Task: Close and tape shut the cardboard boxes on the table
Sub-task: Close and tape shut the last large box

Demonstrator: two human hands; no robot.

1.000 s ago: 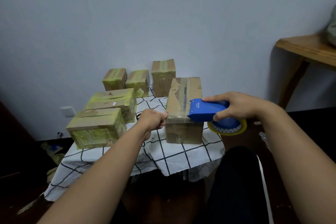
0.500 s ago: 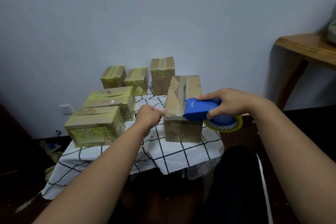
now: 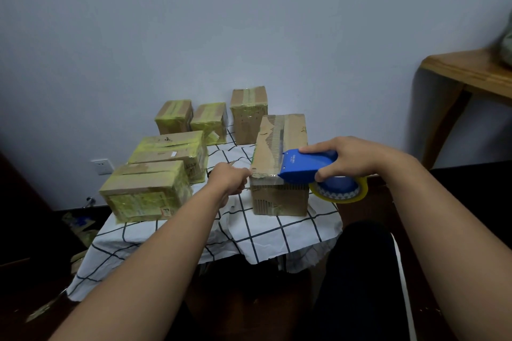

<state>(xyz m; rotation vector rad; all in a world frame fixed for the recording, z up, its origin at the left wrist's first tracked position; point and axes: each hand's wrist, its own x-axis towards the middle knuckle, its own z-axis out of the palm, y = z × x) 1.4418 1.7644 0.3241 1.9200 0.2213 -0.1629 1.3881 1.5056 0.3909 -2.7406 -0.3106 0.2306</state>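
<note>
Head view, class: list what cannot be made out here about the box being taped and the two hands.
- Box: its contents; closed flaps hide them.
- Left hand: whether it pinches tape at the box's corner; fingers curl away from the camera.
- Tape dispenser: its blade, hidden under the blue body.
- Right hand: its palm, pressed against the dispenser.

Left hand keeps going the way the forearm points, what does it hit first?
Likely the near left corner of the brown box being taped; the left hand is already at it, fingers curled there. Contact itself is unclear.
</note>
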